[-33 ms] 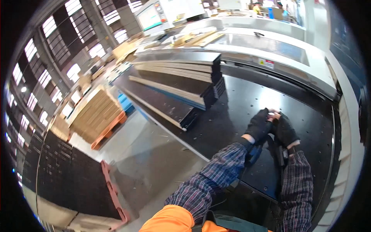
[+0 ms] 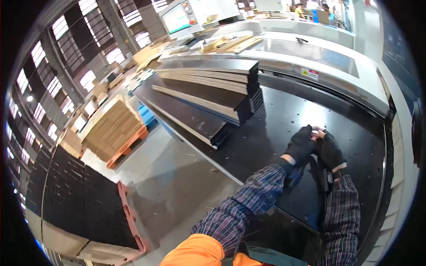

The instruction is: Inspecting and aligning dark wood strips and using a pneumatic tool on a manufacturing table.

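My left hand (image 2: 299, 144) and my right hand (image 2: 330, 150), both in dark gloves with bare fingertips, meet over a glossy black worktable (image 2: 275, 139). Their fingers are bent and pressed together at the tips. Whatever they pinch, if anything, is too small or hidden to make out. Beside my right wrist is a small dark object (image 2: 327, 178), partly covered by the sleeve. Left of my hands, long dark boards (image 2: 195, 95) with pale edges lie stacked and fanned out on the table. The nearest board (image 2: 188, 117) lies apart along the table's left edge.
Behind the table runs a white machine beam (image 2: 319, 55) with a warning label. A control screen (image 2: 176, 20) stands farther back. On the floor to the left are a pallet of dark boards (image 2: 82, 199) and a pallet of pale boards (image 2: 111, 128). People (image 2: 327, 13) are far off.
The view has shifted slightly, so the surroundings sit a little lower and farther right. My hands stay together in the same pose.
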### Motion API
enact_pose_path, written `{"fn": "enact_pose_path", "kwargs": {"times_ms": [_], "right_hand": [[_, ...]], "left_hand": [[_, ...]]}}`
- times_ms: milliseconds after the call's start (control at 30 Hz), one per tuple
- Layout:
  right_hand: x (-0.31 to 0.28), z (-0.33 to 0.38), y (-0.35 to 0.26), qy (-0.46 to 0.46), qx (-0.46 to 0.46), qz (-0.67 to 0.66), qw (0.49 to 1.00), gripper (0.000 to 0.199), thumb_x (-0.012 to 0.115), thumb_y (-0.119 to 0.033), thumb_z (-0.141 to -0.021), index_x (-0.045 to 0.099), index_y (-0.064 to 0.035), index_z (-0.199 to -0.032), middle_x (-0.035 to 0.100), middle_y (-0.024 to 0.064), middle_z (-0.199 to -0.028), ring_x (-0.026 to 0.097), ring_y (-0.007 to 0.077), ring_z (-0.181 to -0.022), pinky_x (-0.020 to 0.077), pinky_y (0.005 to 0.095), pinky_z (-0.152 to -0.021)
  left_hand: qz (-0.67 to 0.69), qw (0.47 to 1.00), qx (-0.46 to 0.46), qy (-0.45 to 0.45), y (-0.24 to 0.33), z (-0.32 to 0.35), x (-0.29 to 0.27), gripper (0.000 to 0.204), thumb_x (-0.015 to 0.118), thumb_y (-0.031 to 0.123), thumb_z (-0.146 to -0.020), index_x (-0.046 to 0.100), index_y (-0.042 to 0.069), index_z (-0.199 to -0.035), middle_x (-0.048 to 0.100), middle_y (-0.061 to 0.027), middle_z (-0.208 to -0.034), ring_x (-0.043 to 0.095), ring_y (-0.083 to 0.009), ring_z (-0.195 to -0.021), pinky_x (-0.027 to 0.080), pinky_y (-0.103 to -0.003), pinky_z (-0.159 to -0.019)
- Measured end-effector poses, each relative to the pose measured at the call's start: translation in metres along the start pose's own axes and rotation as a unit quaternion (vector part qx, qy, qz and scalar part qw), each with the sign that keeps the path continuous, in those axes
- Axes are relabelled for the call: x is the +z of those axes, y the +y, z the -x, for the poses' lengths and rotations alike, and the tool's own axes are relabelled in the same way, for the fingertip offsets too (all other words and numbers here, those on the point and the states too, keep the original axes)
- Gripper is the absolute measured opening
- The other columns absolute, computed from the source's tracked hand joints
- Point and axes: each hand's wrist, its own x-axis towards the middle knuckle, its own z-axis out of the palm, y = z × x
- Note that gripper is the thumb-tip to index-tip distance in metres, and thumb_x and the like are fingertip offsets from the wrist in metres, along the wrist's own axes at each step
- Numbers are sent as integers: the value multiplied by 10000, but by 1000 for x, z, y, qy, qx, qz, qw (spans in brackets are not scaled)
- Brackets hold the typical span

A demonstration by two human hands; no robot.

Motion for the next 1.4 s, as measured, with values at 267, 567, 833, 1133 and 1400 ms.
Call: {"fn": "enact_pose_path", "kwargs": {"times_ms": [267,567,833,1133,1400], "right_hand": [[-4,-5,9,-11,21,-23,999,319,487,-203,-1016,536,-16,-1270,667,125,-1075,663,190,-963,590,335,-807],[-7,-3,10,13,15,-38,999,342,508,-233,-1017,520,-34,-1295,660,127,-1126,665,215,-999,592,362,-853],[-5,-6,11,-4,22,-38,999,327,522,-213,-1013,525,-34,-1286,653,119,-1112,653,184,-956,578,335,-843],[-14,-6,13,-17,8,-36,999,357,511,-227,-1017,509,-32,-1316,657,121,-1122,654,191,-994,566,349,-875],[-15,-8,13,-11,16,-39,999,380,546,-212,-998,494,-34,-1330,648,126,-1115,650,183,-965,575,359,-870]], "left_hand": [[-19,1000,2,4,-14,3,-6,385,588,14,-864,615,105,-1237,663,-144,-1085,673,-245,-957,538,-361,-847],[-33,999,-20,-3,-12,1,-6,356,587,8,-893,594,101,-1237,652,-160,-1116,672,-275,-985,536,-371,-882],[-27,1000,-10,1,-16,1,-7,387,588,6,-890,606,105,-1264,663,-154,-1078,677,-236,-954,551,-363,-850],[-23,1000,-18,-11,-15,-1,-4,408,586,9,-896,584,104,-1294,662,-146,-1057,671,-226,-939,553,-350,-844],[-36,999,-23,-6,-20,-2,-3,411,601,13,-896,591,118,-1293,661,-133,-1043,663,-214,-922,553,-346,-839]]}}
